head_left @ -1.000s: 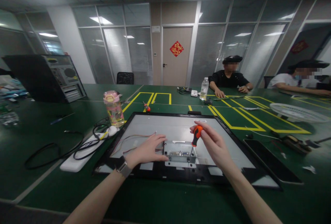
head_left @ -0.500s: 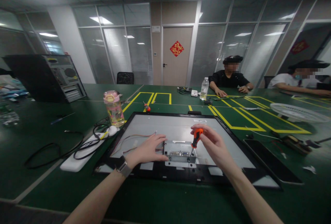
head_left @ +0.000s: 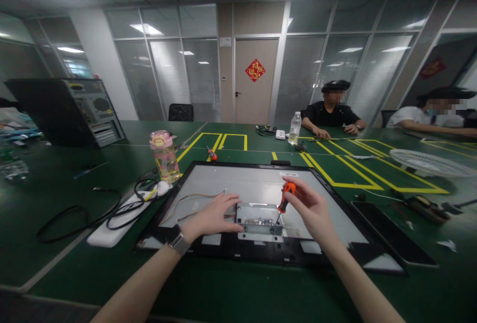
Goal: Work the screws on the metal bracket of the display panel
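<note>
A large flat monitor panel (head_left: 257, 179) with a black frame lies back side up on the green table. On its middle sits a metal bracket box (head_left: 259, 210) with connectors along its near side. My right hand (head_left: 311, 208) grips an orange and black screwdriver (head_left: 286, 198), tilted, its tip down at the bracket's right front corner. My left hand (head_left: 214, 216), fingers spread, rests at the bracket's left edge and wears a watch on the wrist. Thin cables (head_left: 197, 196) run across the panel's left part, partly behind my left hand.
Left of the panel are a white power strip (head_left: 115, 226) with black cable and a pink-lidded bottle (head_left: 165, 159). A small red screwdriver (head_left: 212, 154) lies beyond it. A black phone-like slab (head_left: 391, 231) lies on the right. Two people sit across the table.
My right hand and the screwdriver's handle have shifted slightly to the right, so the screwdriver leans more. The tip stays at the bracket. My left hand keeps its place.
</note>
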